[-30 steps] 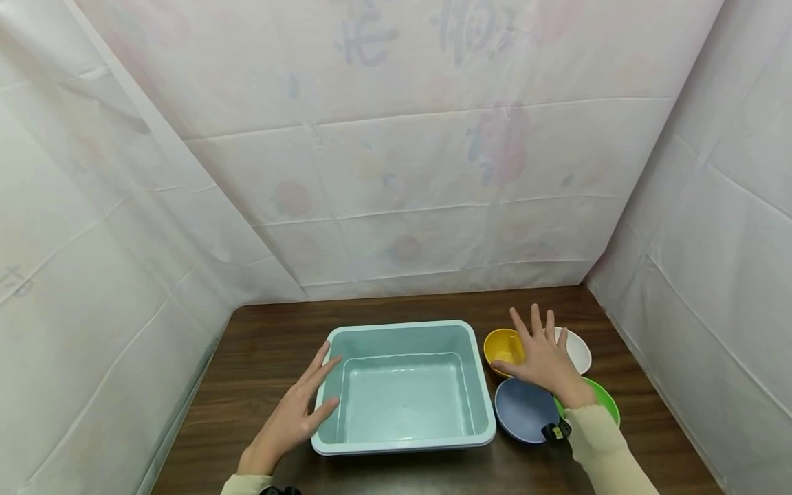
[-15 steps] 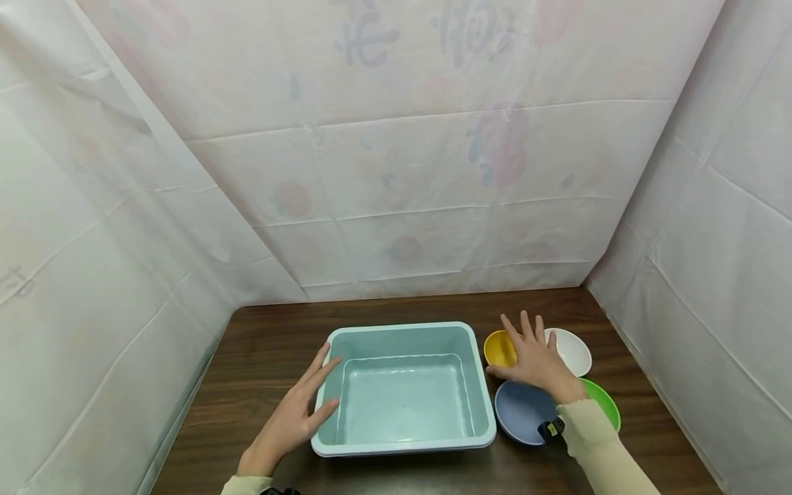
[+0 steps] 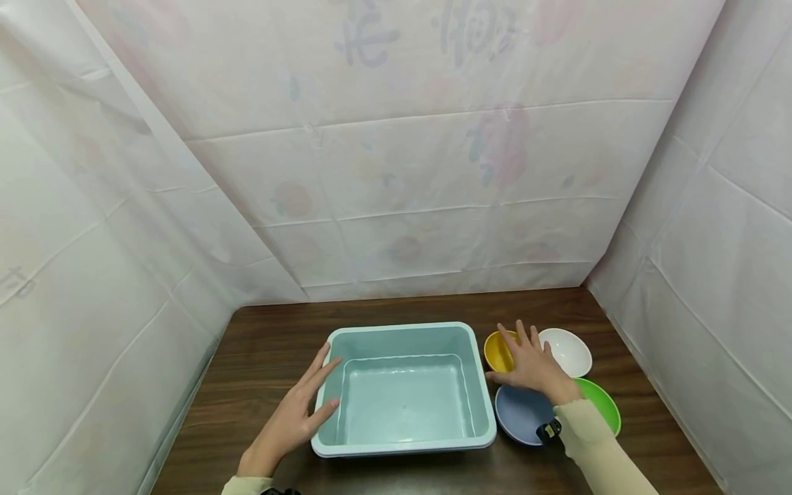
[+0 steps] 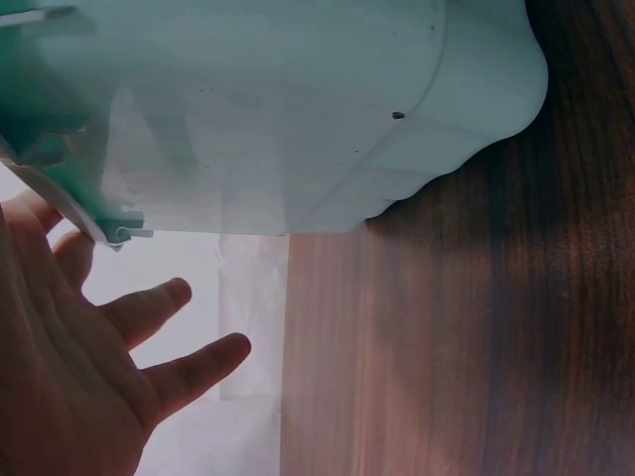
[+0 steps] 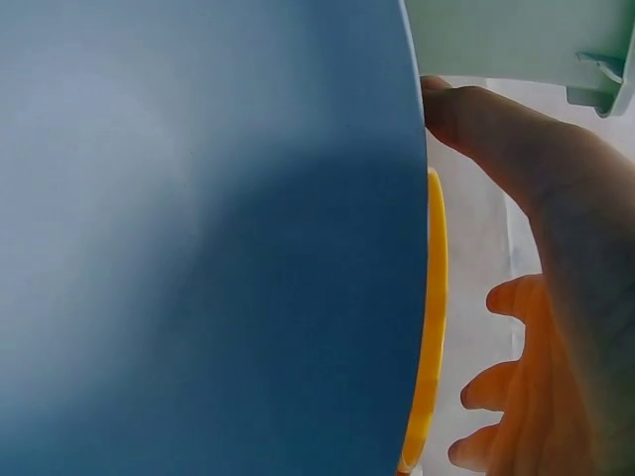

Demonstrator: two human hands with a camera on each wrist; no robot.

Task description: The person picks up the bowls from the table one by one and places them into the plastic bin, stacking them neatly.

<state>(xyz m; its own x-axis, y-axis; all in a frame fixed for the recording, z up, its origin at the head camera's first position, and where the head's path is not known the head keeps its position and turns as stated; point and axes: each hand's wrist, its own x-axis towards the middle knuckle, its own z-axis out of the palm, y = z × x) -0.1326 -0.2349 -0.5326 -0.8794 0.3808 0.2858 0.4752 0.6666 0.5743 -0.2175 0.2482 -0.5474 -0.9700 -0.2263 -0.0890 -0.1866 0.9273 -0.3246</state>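
Observation:
A light teal plastic basin point(image 3: 405, 405) stands on the dark wooden table. My left hand point(image 3: 291, 416) is at its left rim, fingers spread and fairly straight; in the left wrist view, some fingertips point(image 4: 74, 253) sit right at the rim. My right hand point(image 3: 535, 368) hovers with spread fingers over a yellow bowl point(image 3: 497, 354), partly covering it. Just in front of that hand sits a blue bowl point(image 3: 521, 416), which fills much of the right wrist view. A white bowl point(image 3: 568, 354) lies to the right of the hand, and a green bowl point(image 3: 601, 407) is partly hidden by the sleeve.
The basin's right wall stands close beside the yellow and blue bowls. White printed sheets point(image 3: 402, 206) hang behind the table point(image 3: 272, 344) and along both sides. Bare wood shows to the left of the basin and along the back edge.
My right hand has moved left and slightly toward me and lower, over the yellow bowl, uncovering more of the white bowl. The left hand and the basin have stayed in place.

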